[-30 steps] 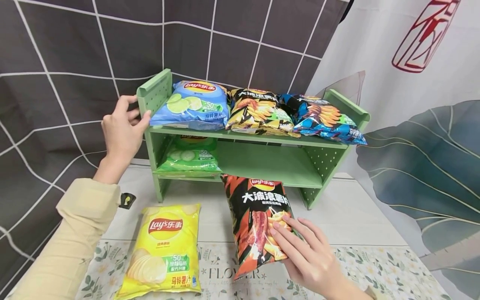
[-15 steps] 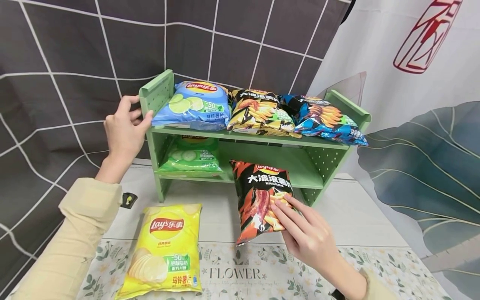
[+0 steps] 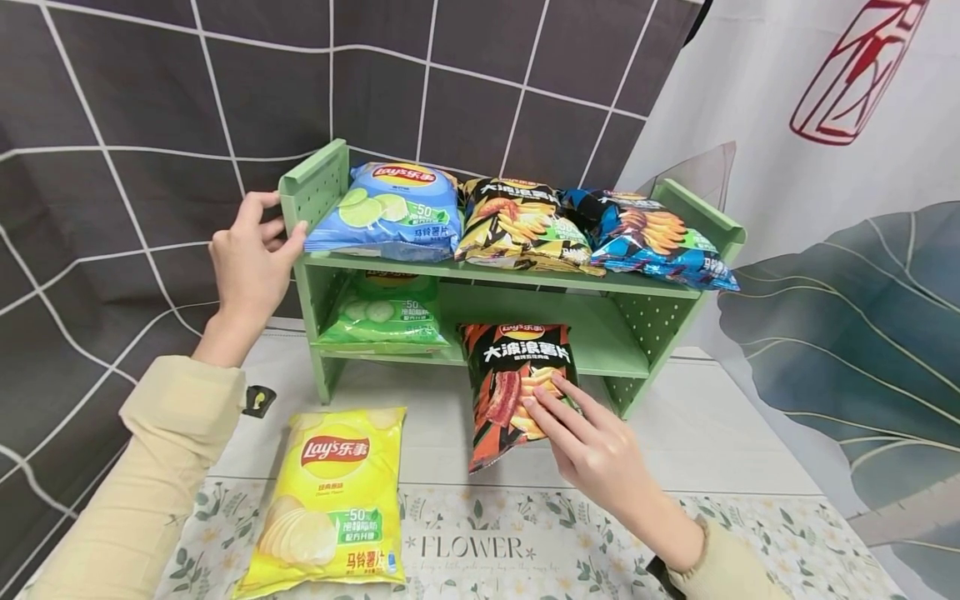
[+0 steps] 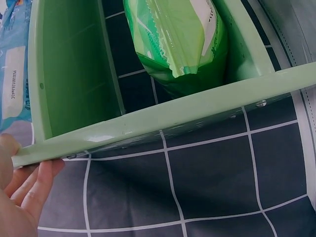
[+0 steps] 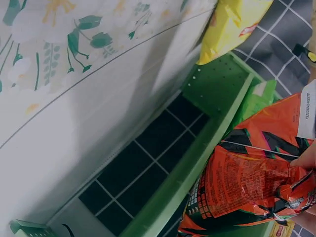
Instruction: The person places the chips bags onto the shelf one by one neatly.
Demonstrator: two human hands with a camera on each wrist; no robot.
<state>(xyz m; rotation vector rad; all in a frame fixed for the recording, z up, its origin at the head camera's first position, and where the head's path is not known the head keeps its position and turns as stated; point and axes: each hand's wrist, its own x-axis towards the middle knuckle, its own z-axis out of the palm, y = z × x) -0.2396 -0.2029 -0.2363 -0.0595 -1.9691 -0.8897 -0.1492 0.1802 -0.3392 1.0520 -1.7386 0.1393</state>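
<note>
My left hand (image 3: 253, 254) grips the left side panel of a green two-tier shelf (image 3: 480, 271), thumb on the inner face and fingers outside; the left wrist view shows those fingers (image 4: 37, 190) at the panel's edge. In my right hand (image 3: 600, 442) is a black and red bag of potato chips (image 3: 517, 383), its fingers across the printed front. The bag's top overlaps the front of the lower tier, to the right of a green chip bag (image 3: 390, 312). The right wrist view shows the bag's red back (image 5: 247, 177) beside the shelf edge.
On the upper tier lie a light blue chip bag (image 3: 397, 208), a yellow-black one (image 3: 525, 225) and a dark blue one (image 3: 652, 237). A yellow chip bag (image 3: 330, 500) lies flat on the floral tabletop (image 3: 480, 575). Behind hangs a dark checked curtain (image 3: 480, 100).
My right hand has carried the black and red chip bag up and forward to the lower tier, and its tilt has lessened. The left hand has kept its grip on the panel.
</note>
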